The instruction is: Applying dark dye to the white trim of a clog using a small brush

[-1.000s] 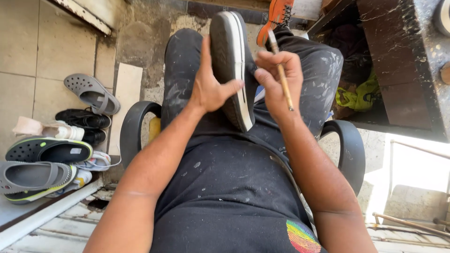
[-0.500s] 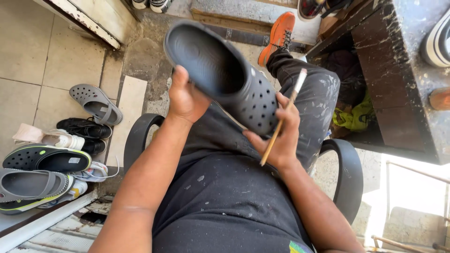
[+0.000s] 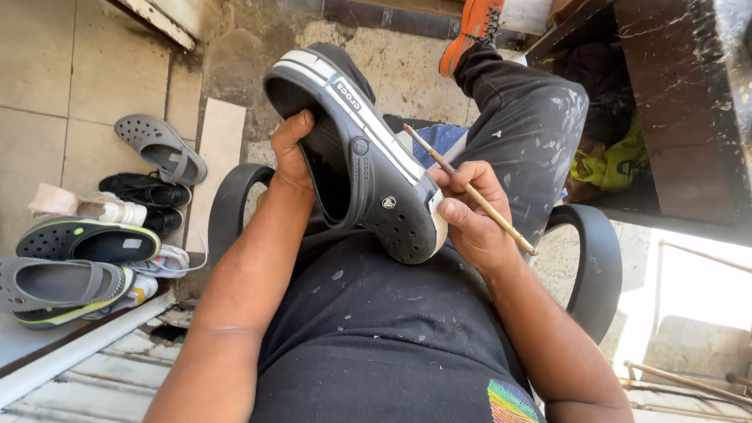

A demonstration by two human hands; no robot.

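A dark grey clog (image 3: 368, 164) with a white stripe along its sole lies tilted on its side above my lap, toe toward me. My left hand (image 3: 291, 150) grips its heel opening, fingers inside. My right hand (image 3: 470, 213) holds the toe end with thumb and fingers while also pinching a thin wooden stick (image 3: 470, 192) that slants from upper left to lower right. I sit in a chair in a paint-speckled black shirt and dark trousers, with an orange shoe (image 3: 472, 30) on my raised foot.
Black chair armrests (image 3: 583, 258) curve on both sides of me. On the tiled floor at left lie several shoes: a grey sandal (image 3: 160, 147), black shoes (image 3: 145, 196) and grey clogs (image 3: 66, 262). A dark counter (image 3: 681, 102) stands at right.
The clog has been turned from sole-edge up to its side and lowered toward my lap. My right hand has shifted to its toe, stick still in it.
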